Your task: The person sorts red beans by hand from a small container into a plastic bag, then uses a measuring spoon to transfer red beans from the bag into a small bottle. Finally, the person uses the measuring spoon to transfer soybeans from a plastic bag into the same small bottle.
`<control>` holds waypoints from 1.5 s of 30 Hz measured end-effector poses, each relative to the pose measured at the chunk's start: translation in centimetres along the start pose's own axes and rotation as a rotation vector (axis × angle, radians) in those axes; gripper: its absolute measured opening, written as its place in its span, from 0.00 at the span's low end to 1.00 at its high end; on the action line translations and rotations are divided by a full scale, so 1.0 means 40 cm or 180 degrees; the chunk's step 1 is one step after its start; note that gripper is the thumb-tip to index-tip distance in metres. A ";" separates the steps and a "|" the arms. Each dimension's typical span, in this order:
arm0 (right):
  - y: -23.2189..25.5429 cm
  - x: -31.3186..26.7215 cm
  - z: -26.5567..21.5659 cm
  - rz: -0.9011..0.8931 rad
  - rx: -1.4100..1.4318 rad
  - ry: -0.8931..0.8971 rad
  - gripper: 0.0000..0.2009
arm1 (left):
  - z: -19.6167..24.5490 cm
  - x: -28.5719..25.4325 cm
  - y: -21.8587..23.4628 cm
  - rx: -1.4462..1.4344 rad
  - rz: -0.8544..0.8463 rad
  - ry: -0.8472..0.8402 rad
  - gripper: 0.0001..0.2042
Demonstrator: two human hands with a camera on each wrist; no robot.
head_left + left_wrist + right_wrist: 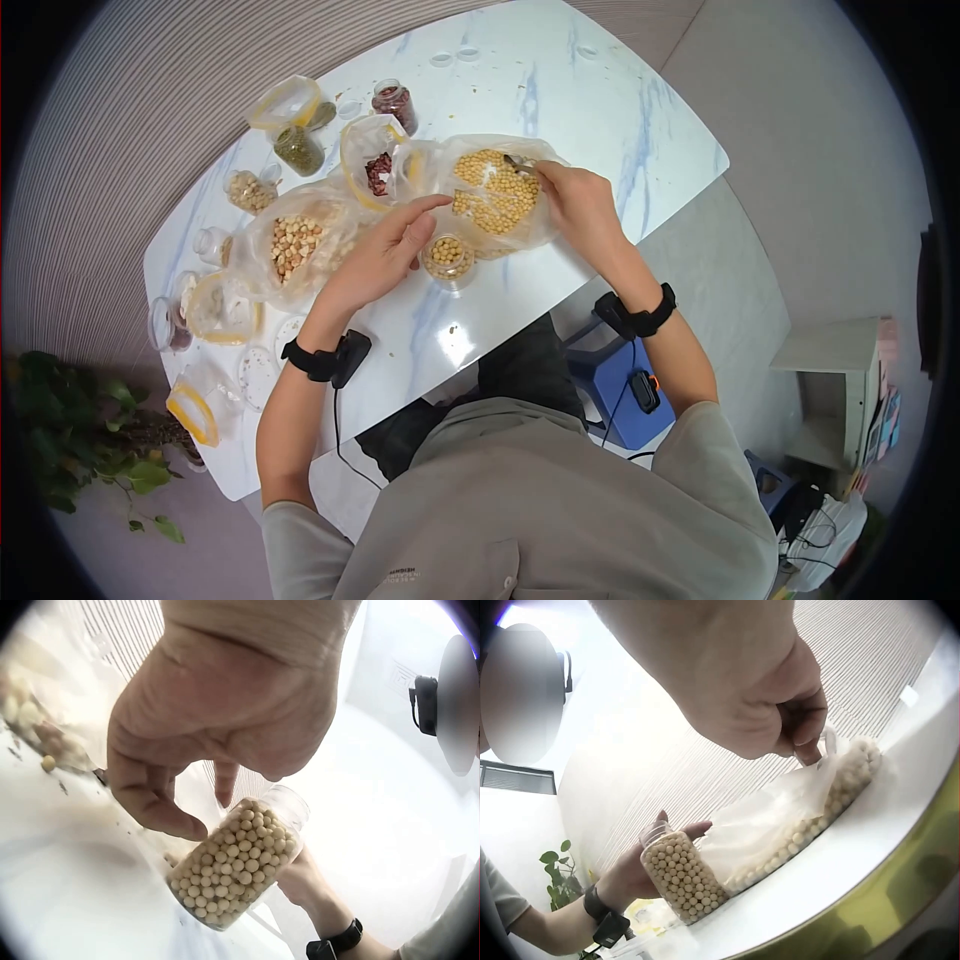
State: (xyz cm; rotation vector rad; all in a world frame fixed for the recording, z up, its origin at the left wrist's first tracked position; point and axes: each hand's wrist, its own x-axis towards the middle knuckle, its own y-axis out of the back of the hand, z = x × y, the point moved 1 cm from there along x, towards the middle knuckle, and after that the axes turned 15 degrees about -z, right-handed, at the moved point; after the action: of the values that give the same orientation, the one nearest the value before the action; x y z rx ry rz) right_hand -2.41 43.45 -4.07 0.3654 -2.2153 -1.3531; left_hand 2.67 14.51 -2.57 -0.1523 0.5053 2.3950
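A clear plastic bag of soybeans (pixel 497 205) lies spread at the middle of the table. My right hand (pixel 585 205) pinches a dark spoon (pixel 516 162) over the beans at the bag's far right side; the right wrist view shows that hand at the bag's mouth, its spoon hidden there. Just in front of the bag stands an uncapped clear jar (pixel 447 262), filled with soybeans nearly to its neck. Beside the jar is my left hand (pixel 378 255), empty, with fingers reaching toward the bag's left edge. In the left wrist view its loosely bent fingers hang close by the jar (pixel 236 862).
Left of my left hand lies a bag of pale and brown beans (pixel 293 248). Behind it sit a bag of dark red pieces (pixel 378 175), a jar of red pieces (pixel 394 103) and a green-filled jar (pixel 298 150). Lids (pixel 441 60) lie at the far edge.
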 end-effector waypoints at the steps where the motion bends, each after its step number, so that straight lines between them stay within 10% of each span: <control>1: -0.008 0.012 0.005 -0.0083 -0.0049 -0.0061 0.10 | 0.001 0.006 0.001 -0.0048 0.0030 0.0065 0.26; 8: -0.042 0.093 0.002 -0.0066 0.0519 0.0383 0.11 | -0.010 0.027 0.004 -0.0093 0.0208 0.0174 0.26; 17: -0.031 0.076 0.032 -0.1106 0.3384 -0.0944 0.12 | -0.019 0.014 0.010 -0.0026 0.0218 0.0128 0.23; 23: 0.001 0.037 0.056 -0.0761 0.4264 -0.1388 0.13 | -0.017 -0.024 0.014 -0.0289 0.0135 0.0119 0.21; 27: 0.027 0.009 0.045 -0.0694 0.4499 -0.1306 0.13 | -0.071 -0.038 -0.002 0.0436 -0.0011 -0.0588 0.26; 45: 0.102 -0.049 -0.116 -0.0885 0.3467 -0.0717 0.12 | 0.014 -0.010 -0.061 0.1457 0.0676 0.0100 0.34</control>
State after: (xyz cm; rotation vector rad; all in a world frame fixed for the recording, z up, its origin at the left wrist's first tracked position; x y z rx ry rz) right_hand 1.94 42.83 0.67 0.9459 -3.0048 -0.1466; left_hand 4.57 16.20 -2.76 0.0712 1.1141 2.4095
